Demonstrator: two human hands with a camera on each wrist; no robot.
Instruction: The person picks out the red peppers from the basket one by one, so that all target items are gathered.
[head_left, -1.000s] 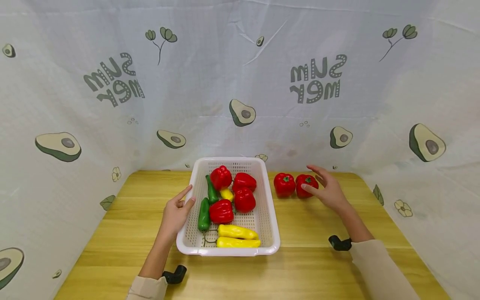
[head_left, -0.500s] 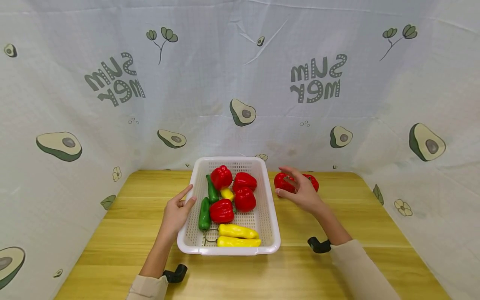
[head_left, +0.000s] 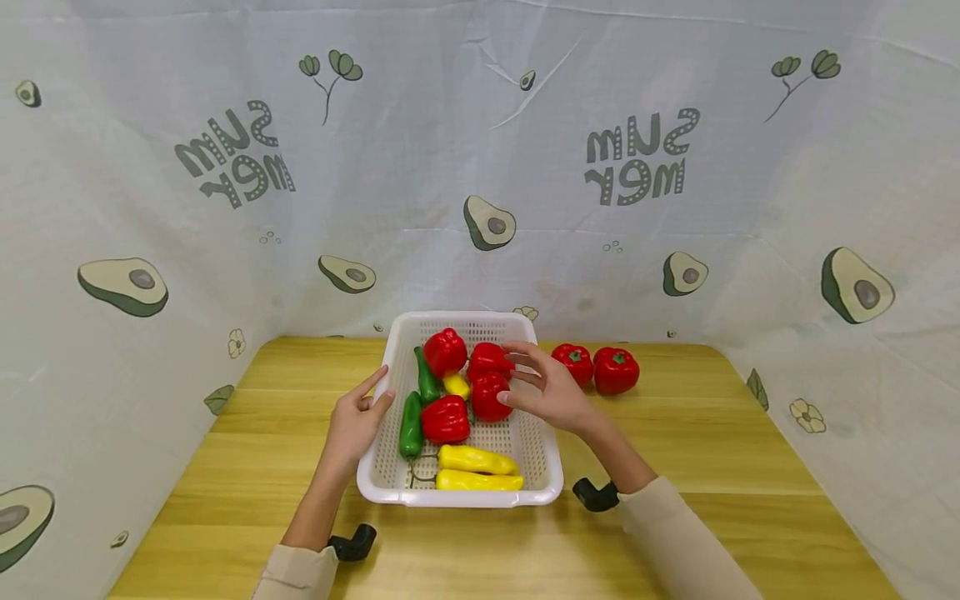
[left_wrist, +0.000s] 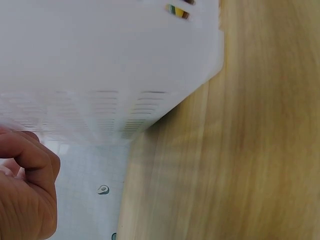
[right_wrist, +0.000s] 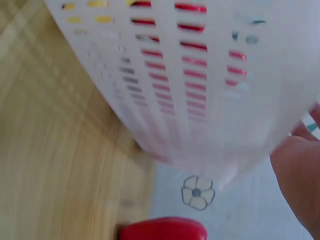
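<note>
A white perforated plastic basket point(head_left: 461, 498) stands mid-table. My left hand point(head_left: 356, 425) holds its left rim with thumb and index finger; in the left wrist view the other fingers curl beside the basket wall point(left_wrist: 100, 55). Over the right rim reaches my right hand point(head_left: 557, 393), its fingers spread and bent around nothing, tips close to two red bell peppers point(head_left: 489, 398). Also inside lie two more red bell peppers point(head_left: 446, 419), two long green peppers point(head_left: 411, 425), two long yellow peppers point(head_left: 480, 481) and a small yellow piece point(head_left: 455, 386), partly covered.
Two red bell peppers point(head_left: 617, 372) stand side by side on the wooden table point(head_left: 675, 450), right of the basket. A printed white cloth point(head_left: 420, 150) hangs behind and at both sides. Black wrist mounts point(head_left: 596, 495) stick out from both wrists.
My right hand has moved left, from the two red bell peppers on the table to over the basket, with nothing in it. The left hand stays at the left rim.
</note>
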